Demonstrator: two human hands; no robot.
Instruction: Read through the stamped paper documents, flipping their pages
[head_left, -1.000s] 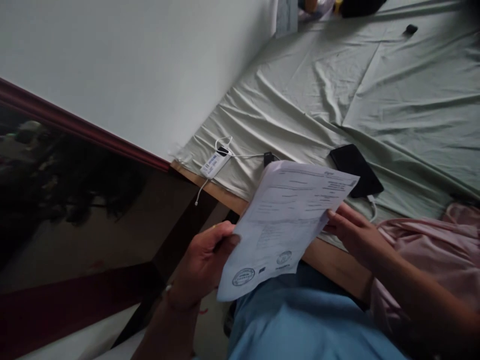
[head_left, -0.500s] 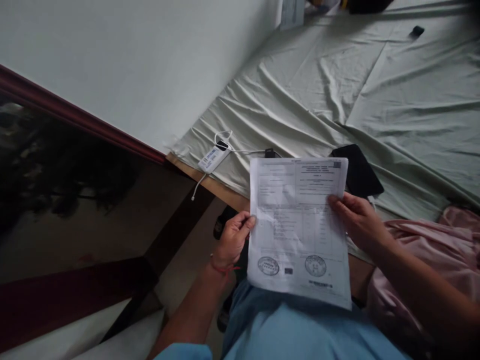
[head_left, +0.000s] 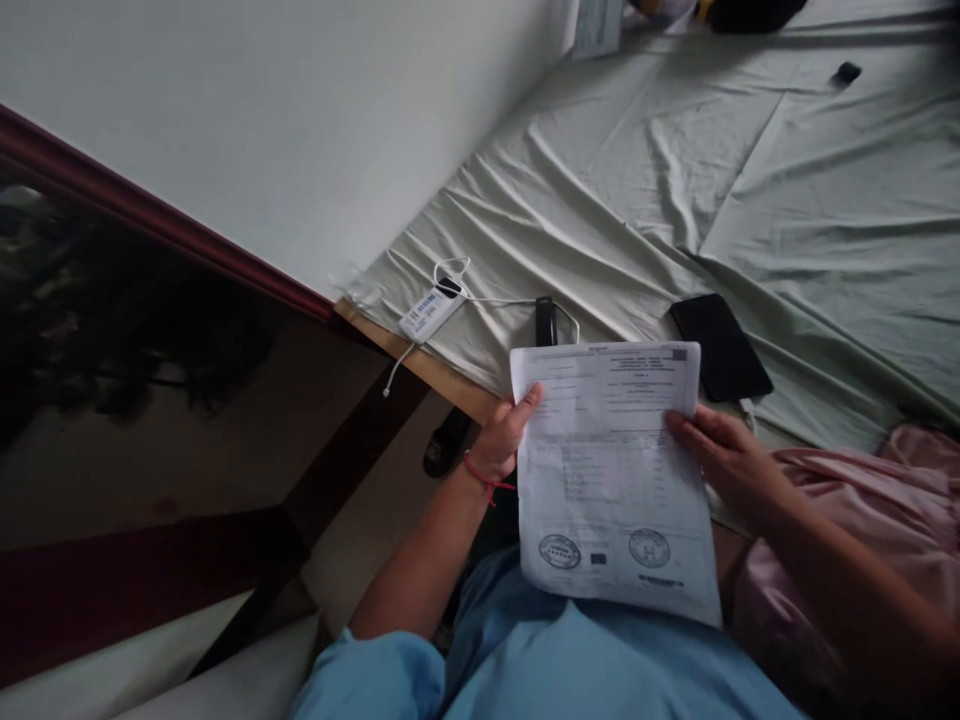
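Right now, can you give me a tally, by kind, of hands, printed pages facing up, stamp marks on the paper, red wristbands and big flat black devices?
Hands: 2, left hand and right hand
Printed page: 1
Stamp marks: 2, left one and right one
Red wristband: 1
Flat black device: 1
Total: 7

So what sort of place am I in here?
Probably a bedroom: a creased pale green sheet covers what looks like a wooden-edged bed, and a black phone or tablet, plugged into a white cable, lies on top.
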